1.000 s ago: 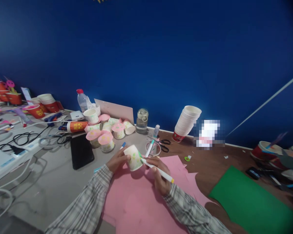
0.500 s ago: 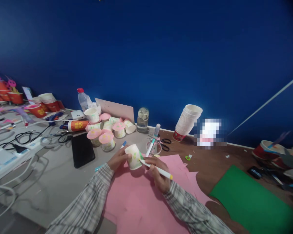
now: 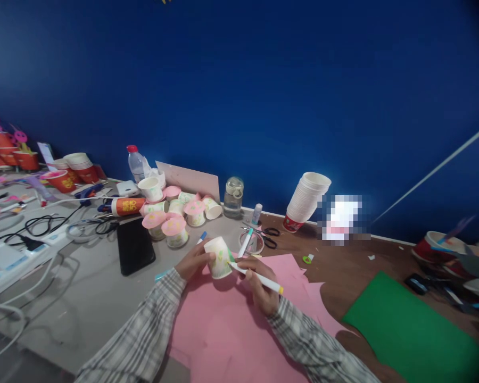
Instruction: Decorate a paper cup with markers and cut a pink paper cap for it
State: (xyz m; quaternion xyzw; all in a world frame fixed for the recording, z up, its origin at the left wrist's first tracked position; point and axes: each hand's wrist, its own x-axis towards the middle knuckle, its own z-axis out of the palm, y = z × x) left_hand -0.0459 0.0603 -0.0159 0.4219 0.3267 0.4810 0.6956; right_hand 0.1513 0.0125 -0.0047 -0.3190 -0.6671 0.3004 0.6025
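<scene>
A white paper cup with green and yellow markings is gripped by my left hand, tilted over the pink paper. My right hand pinches a white marker with a yellow end, its tip at the cup's right side. Whether the tip touches the cup is hard to make out. Beyond my right hand lies another white marker with a teal end, beside black-handled scissors. A blue-tipped marker shows behind my left hand.
Several pink-topped paper cups stand at the left behind a black phone. A glass jar and a leaning stack of cups are by the blue wall. Green paper lies on the right; cables and a power strip are left.
Almost nothing differs. Both hands keep their hold on the cup and the marker, with at most a tiny shift of the marker at the cup's side.
</scene>
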